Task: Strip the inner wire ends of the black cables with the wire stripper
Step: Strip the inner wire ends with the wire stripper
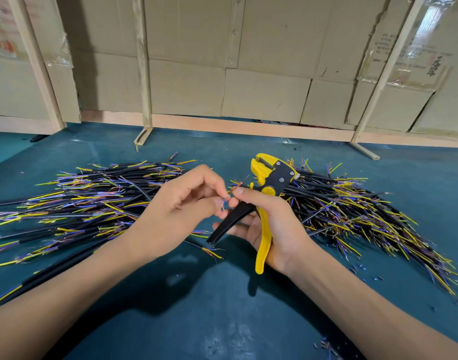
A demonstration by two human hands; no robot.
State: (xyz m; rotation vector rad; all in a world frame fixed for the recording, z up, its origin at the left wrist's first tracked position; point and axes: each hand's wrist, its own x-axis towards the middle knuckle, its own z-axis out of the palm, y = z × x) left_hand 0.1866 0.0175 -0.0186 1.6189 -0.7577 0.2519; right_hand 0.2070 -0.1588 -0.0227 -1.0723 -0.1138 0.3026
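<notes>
My left hand (186, 203) pinched a thin wire (237, 188); my right hand (268, 224) gripped the wire stripper (269, 183) (its label unreadable) between cable piles (92, 201).

Single head view; looks forward-down, close over teal table (222, 307); cardboard wall (248, 74) behind

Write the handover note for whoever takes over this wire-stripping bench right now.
Left hand: pinches the thin inner wires of one cable.
Right hand: grips the yellow and black wire stripper, head pointing up and away; its thumb and forefinger also pinch a reddish wire end. No wire sits in the stripper's head.
Black cables lie in two heaps on the blue table: left heap, right heap.
Done: cannot tell which cables are finished.
Left: strip the held cable's wire ends, then work on through the heaps.
</notes>
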